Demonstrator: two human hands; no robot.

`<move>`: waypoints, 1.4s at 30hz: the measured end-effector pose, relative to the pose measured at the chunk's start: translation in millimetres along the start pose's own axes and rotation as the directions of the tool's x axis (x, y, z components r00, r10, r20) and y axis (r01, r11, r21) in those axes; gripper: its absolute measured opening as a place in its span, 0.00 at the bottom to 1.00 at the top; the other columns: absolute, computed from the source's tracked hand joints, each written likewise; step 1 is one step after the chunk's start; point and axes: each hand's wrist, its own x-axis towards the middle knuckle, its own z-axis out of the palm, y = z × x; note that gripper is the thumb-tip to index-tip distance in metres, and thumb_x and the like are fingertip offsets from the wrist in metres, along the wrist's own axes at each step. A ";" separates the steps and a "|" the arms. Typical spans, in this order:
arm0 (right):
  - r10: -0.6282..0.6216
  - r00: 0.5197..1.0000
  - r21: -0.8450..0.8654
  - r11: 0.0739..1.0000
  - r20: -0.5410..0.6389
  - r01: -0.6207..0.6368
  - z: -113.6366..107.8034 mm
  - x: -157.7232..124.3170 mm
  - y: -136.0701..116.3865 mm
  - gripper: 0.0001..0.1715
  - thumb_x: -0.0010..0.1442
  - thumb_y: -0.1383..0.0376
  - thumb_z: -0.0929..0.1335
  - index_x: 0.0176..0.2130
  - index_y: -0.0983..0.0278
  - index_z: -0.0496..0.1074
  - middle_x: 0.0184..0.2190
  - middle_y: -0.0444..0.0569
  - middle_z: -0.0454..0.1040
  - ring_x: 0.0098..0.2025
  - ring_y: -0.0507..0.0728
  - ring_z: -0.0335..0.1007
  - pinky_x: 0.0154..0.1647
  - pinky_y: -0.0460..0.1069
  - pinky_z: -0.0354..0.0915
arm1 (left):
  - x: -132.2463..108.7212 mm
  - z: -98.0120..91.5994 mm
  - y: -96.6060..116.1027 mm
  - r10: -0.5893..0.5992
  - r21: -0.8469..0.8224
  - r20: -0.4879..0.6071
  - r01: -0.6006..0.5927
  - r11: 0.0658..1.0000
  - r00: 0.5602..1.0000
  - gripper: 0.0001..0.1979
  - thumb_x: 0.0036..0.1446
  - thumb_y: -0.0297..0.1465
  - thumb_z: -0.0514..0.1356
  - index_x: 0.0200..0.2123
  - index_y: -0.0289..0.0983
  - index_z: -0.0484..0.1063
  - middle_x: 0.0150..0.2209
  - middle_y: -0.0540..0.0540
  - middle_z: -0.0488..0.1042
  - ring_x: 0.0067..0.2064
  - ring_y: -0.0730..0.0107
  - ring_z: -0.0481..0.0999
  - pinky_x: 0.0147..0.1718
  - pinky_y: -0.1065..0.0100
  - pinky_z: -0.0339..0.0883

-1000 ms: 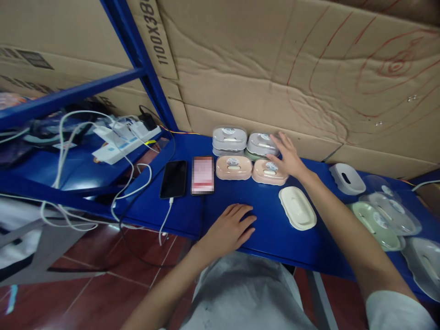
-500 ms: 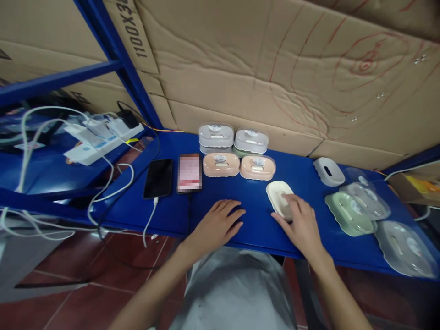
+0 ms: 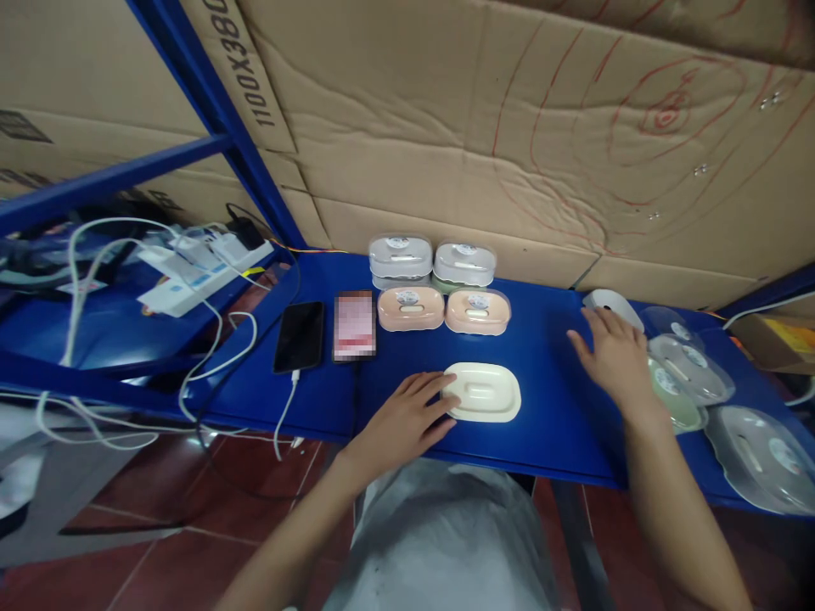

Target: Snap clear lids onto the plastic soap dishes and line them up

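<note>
A cream soap dish base (image 3: 482, 392) lies flat on the blue shelf (image 3: 548, 424) near its front edge. My left hand (image 3: 407, 417) rests open on the shelf, fingertips touching the dish's left end. My right hand (image 3: 612, 356) hovers open to the right, fingers spread over a white dish base (image 3: 612, 303) and beside a green dish base (image 3: 670, 392). Behind stand two pink closed soap boxes (image 3: 411, 308) (image 3: 477, 311) and two grey-lidded ones (image 3: 400, 255) (image 3: 464, 263).
Two phones (image 3: 298, 336) (image 3: 355, 326) lie left of the boxes, one on a white cable. A power strip (image 3: 191, 276) with tangled cables sits at far left. Clear lids (image 3: 694, 367) (image 3: 761, 456) lie at right. Cardboard (image 3: 509, 127) backs the shelf.
The cream dish base has shifted left and turned lengthwise, now touching my left fingertips. My right hand let it go and moved right toward the white and green bases.
</note>
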 end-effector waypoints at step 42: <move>-0.597 0.799 0.322 0.743 -0.077 0.587 12.8 -110.3 -126.5 0.26 0.74 0.70 0.65 0.67 0.57 0.69 0.61 0.51 0.78 0.62 0.61 0.74 0.65 0.62 0.64 | -0.9 1.0 0.3 0.015 0.012 -0.081 -0.014 1.000 0.997 0.13 0.72 0.31 0.62 0.57 0.39 0.74 0.64 0.38 0.73 0.71 0.52 0.67 0.66 0.47 0.71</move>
